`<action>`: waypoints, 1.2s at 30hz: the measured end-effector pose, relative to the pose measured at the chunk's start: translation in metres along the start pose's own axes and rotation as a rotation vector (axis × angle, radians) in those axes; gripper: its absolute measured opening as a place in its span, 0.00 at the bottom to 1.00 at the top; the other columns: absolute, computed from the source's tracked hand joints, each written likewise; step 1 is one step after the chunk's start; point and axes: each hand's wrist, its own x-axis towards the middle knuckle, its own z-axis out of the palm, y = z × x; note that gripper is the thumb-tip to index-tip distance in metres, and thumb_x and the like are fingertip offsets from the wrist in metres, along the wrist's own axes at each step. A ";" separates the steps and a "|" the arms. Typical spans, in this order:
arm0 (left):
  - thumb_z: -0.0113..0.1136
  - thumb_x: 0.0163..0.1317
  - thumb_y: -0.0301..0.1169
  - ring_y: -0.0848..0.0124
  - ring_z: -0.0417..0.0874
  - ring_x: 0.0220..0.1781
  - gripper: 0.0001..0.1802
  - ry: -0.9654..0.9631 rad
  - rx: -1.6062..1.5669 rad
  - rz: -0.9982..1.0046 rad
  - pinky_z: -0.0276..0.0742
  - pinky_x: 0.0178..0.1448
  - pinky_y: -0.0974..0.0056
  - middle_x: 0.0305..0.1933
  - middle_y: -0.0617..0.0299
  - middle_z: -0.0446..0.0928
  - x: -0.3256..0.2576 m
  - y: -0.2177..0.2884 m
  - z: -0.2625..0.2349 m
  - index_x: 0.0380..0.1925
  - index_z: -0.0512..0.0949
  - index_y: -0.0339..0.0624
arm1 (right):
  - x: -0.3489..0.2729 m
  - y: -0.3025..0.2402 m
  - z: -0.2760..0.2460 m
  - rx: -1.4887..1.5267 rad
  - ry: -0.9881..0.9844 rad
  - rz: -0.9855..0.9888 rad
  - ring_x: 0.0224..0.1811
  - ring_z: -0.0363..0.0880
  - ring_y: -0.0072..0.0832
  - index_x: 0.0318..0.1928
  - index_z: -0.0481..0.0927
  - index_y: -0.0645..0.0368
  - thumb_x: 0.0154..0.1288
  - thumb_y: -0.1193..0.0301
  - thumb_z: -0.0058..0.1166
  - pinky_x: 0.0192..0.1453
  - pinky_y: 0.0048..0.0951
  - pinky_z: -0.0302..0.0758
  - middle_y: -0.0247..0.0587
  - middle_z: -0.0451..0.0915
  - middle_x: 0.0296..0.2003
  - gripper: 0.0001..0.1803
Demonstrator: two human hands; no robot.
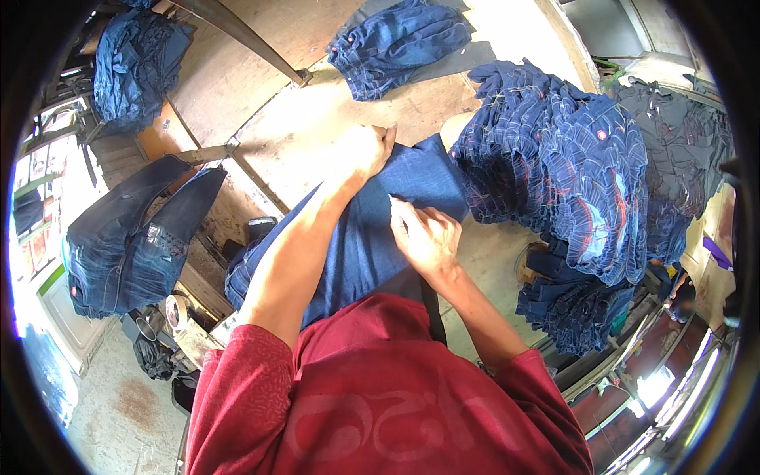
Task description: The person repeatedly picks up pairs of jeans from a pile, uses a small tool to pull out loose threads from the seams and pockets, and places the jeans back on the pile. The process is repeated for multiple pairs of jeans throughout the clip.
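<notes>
A pair of blue denim jeans (348,253) lies over my lap and the table's near edge, one leg stretched out flat in front of me. My left hand (368,149) is closed at the far edge of that leg, its fingers curled at the cloth and partly hidden. Over the leg's right part, my right hand (427,236) is closed in a pinch, thumb and forefinger together. A small pale tip shows at those fingers, too small to name.
A big heap of dark blue jeans (554,158) rises at the right, with grey garments (673,142) beyond. Folded jeans (396,43) lie on the far table (253,71). More jeans hang at left (142,237). A tape roll (176,311) sits below them. A metal bar (245,36) crosses the far left.
</notes>
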 end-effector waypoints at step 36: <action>0.53 0.82 0.52 0.43 0.93 0.34 0.31 -0.085 0.008 -0.085 0.89 0.47 0.42 0.30 0.42 0.88 0.001 0.006 -0.010 0.30 0.93 0.43 | -0.007 0.003 -0.012 0.064 -0.082 0.086 0.20 0.86 0.32 0.42 0.89 0.51 0.69 0.73 0.70 0.25 0.36 0.81 0.37 0.86 0.23 0.03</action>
